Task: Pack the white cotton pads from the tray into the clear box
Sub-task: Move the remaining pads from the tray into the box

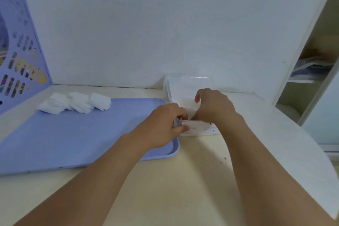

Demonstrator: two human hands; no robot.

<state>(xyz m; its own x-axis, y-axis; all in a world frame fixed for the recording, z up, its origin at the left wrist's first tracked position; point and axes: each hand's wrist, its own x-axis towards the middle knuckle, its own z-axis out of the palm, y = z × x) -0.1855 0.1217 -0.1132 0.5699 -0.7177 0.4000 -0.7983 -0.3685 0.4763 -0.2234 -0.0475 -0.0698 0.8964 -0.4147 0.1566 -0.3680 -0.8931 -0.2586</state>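
The table (192, 180) is carrying a blue tray (73, 134), and the clear box (189, 86) is standing open just beside its far right corner. Packing seems barely begun: three heaps of white cotton pads (77, 103) are lying at the tray's far left, well apart from both hands. The left hand (163, 126) is pinching the box's near edge. The right hand (212, 106) is hovering curled over the box; its grasp cannot be told.
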